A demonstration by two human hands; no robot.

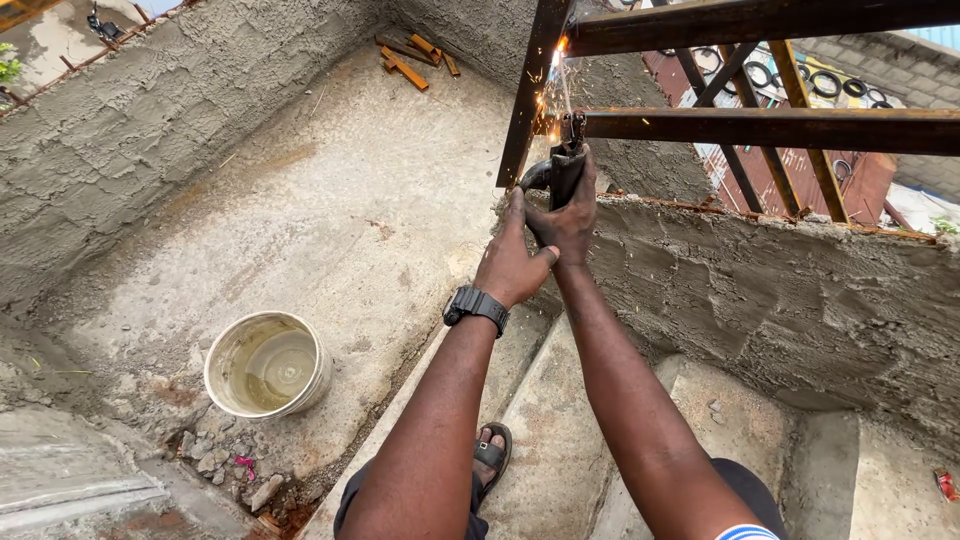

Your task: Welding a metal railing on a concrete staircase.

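We're mid-weld: right hand (568,222) clamps the holder (566,165), left hand (510,262) wraps in support. Sparks (553,62) at the frame (780,128) joint atop the wall (760,290) edge; seam unfinished.

— What sort of place is this?

— An open-air building site, unfinished. Rough cement-rendered block walls (150,130) run from nine to twelve o'clock, with bare concrete steps (560,430) at six.

— Anything else?

— A rusty steel frame (760,128) at one o'clock throws welding sparks (552,70). Steel offcuts (412,58) lie at twelve, a dirty white bucket (267,364) of water at eight, rubble (225,468) beside it.
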